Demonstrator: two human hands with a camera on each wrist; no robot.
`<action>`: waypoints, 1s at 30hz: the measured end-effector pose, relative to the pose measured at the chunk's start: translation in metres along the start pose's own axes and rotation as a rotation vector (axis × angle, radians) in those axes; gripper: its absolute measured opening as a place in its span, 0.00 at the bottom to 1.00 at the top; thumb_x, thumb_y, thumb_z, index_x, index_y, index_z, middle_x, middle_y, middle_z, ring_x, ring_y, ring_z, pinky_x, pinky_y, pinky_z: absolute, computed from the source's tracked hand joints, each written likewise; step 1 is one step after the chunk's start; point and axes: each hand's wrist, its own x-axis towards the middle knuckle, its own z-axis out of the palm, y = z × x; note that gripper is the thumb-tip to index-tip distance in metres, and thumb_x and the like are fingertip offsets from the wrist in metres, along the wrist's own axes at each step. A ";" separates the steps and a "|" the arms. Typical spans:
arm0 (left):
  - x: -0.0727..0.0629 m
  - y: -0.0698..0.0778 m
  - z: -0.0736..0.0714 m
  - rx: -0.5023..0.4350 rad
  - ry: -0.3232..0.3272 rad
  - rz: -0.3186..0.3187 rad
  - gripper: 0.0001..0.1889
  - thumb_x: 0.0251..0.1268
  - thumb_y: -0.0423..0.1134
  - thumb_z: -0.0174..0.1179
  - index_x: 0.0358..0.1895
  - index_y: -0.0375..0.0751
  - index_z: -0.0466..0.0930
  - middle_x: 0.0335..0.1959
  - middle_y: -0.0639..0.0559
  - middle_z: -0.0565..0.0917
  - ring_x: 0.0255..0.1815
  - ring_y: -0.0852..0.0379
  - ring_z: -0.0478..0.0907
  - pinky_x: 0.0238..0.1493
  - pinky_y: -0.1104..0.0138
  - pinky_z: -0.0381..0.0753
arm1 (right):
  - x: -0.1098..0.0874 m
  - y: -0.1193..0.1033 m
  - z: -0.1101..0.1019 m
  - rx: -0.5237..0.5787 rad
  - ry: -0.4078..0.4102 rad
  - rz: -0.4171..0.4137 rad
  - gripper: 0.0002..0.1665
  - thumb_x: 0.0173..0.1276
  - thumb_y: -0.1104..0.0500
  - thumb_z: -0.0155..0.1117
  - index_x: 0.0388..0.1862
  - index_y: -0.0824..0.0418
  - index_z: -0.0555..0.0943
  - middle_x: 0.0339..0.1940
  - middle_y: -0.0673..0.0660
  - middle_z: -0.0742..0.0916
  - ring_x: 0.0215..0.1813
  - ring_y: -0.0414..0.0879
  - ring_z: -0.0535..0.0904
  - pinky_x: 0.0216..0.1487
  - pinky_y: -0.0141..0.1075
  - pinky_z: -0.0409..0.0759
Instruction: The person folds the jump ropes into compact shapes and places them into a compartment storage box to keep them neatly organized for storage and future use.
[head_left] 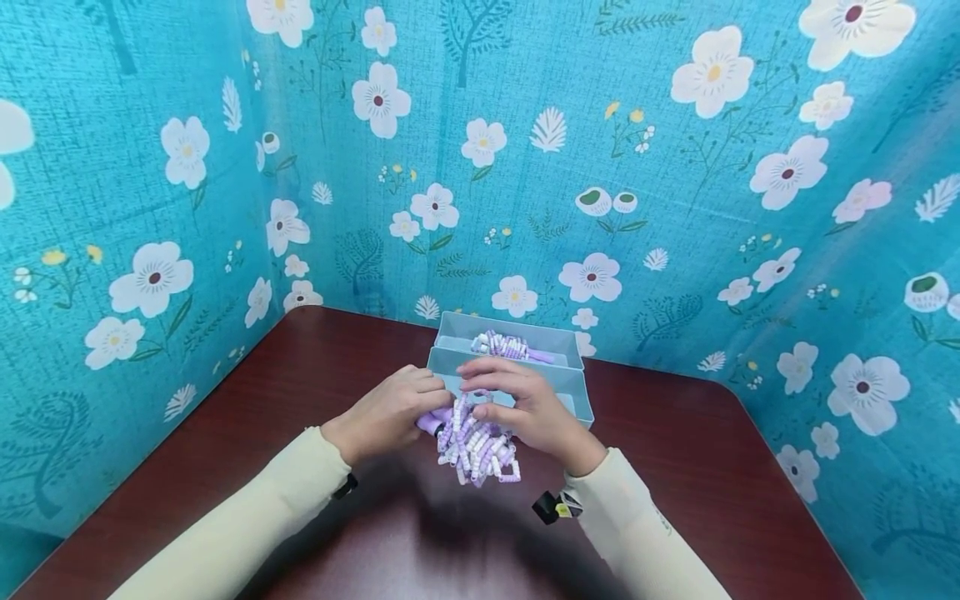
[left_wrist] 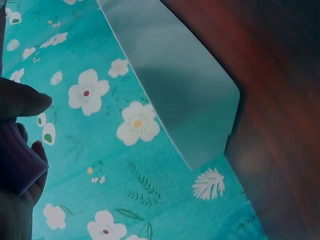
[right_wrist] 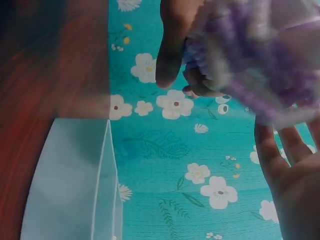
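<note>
A bundled beaded jump rope (head_left: 474,446), purple and white, hangs above the table between both hands. My left hand (head_left: 396,412) grips it by its purple handles (head_left: 431,421); the left wrist view has a dark purple handle end (left_wrist: 22,162) at its left edge. My right hand (head_left: 528,408) is at the bundle's right side with its fingers extended over the beads. In the right wrist view the bundle (right_wrist: 250,60) is blurred, and straight fingers (right_wrist: 270,155) reach up under it. Whether they bear its weight I cannot tell.
Behind the hands stands a pale blue bin (head_left: 573,392) with another compartment or bin (head_left: 450,329) at its back. A second purple and white beaded rope (head_left: 506,346) lies in the back part. The dark red table (head_left: 660,500) meets a floral blue curtain (head_left: 480,208).
</note>
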 end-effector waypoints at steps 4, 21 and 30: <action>0.001 0.002 0.000 -0.085 0.005 -0.019 0.15 0.48 0.21 0.58 0.32 0.47 0.74 0.31 0.60 0.75 0.38 0.60 0.74 0.45 0.63 0.73 | -0.006 0.001 -0.001 0.093 -0.074 0.030 0.17 0.73 0.62 0.57 0.56 0.69 0.80 0.60 0.61 0.81 0.65 0.53 0.74 0.64 0.42 0.69; -0.001 0.013 0.005 -0.373 -0.026 -0.205 0.20 0.47 0.21 0.66 0.39 0.47 0.76 0.34 0.63 0.76 0.36 0.64 0.72 0.40 0.70 0.76 | -0.023 -0.021 0.003 0.173 -0.153 0.222 0.53 0.49 0.68 0.76 0.74 0.56 0.64 0.76 0.58 0.62 0.76 0.52 0.54 0.65 0.45 0.67; 0.000 0.023 0.019 -0.562 0.044 -0.299 0.22 0.55 0.26 0.67 0.54 0.43 0.77 0.45 0.56 0.82 0.45 0.63 0.79 0.48 0.66 0.79 | -0.016 -0.026 0.024 0.143 0.160 0.096 0.47 0.40 0.75 0.79 0.63 0.69 0.70 0.66 0.70 0.69 0.68 0.58 0.64 0.61 0.40 0.72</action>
